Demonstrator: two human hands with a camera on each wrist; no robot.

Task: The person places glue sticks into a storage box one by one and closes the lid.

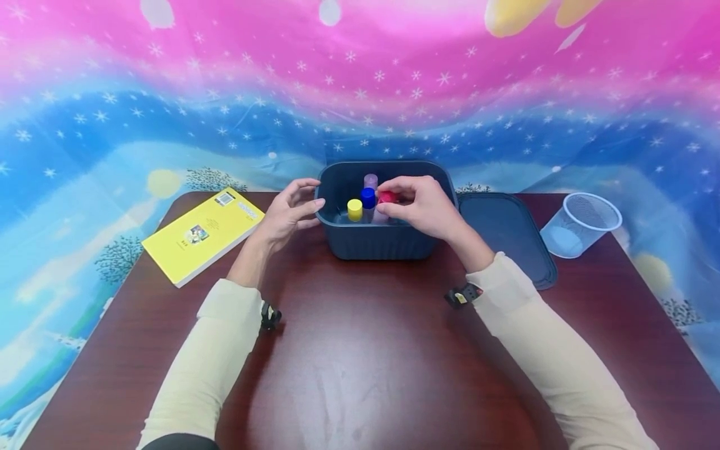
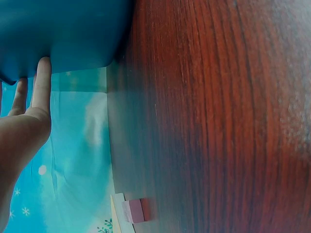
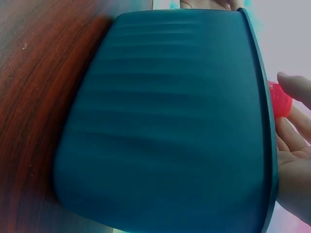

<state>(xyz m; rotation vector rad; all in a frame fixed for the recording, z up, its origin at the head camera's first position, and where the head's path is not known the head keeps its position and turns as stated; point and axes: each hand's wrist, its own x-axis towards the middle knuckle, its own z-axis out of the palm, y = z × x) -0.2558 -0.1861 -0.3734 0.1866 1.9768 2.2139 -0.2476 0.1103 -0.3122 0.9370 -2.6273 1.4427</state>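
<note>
In the head view a dark bin (image 1: 379, 244) stands at the table's back, holding several capped bottles. My right hand (image 1: 424, 203) reaches over its front rim and pinches a bottle by its red cap (image 1: 387, 197); that bottle's body is mostly hidden. Beside it are a blue cap (image 1: 367, 198), a yellow cap (image 1: 354, 209) and a pale purple cap (image 1: 370, 181). My left hand (image 1: 285, 212) rests against the bin's left end, fingers fairly straight, thumb at the rim. In the right wrist view the red cap (image 3: 280, 99) shows just above the rim, between thumb and fingers.
A yellow book (image 1: 202, 237) lies on the left of the brown table (image 1: 349, 350). Right of the bin lies a dark lid (image 1: 500, 231), with a white mesh cup (image 1: 579, 225) tilted beyond it. A patterned cloth (image 1: 360, 106) hangs behind.
</note>
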